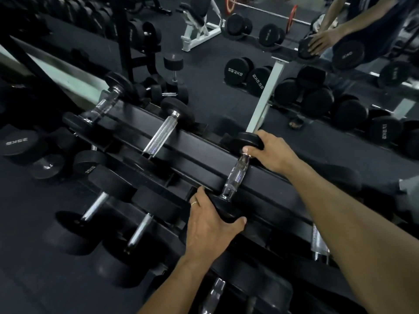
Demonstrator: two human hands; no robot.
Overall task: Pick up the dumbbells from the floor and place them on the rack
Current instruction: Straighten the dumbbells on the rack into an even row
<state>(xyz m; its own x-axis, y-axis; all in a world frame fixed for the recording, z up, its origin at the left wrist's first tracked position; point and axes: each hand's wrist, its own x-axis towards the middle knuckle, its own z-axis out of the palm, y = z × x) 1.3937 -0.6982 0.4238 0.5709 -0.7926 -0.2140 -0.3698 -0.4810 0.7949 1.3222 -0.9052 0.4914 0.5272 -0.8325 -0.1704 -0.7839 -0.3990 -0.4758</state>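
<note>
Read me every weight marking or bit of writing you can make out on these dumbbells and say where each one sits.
"35KG": end face of the dumbbell at far left.
"35KG": head of a lower-tier dumbbell.
"22.5KG", mirror-reversed: two reflected dumbbell ends.
Reflected markings at upper right and right edge: reversed, too blurred.
The dumbbell under both hands: no marking shows.

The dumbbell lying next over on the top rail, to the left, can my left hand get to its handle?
Probably yes: its bare handle lies uncovered, but the left hand must first release the dumbbell it grips.

Bare forearms; ring (194, 203) on left hand (210, 225)
</note>
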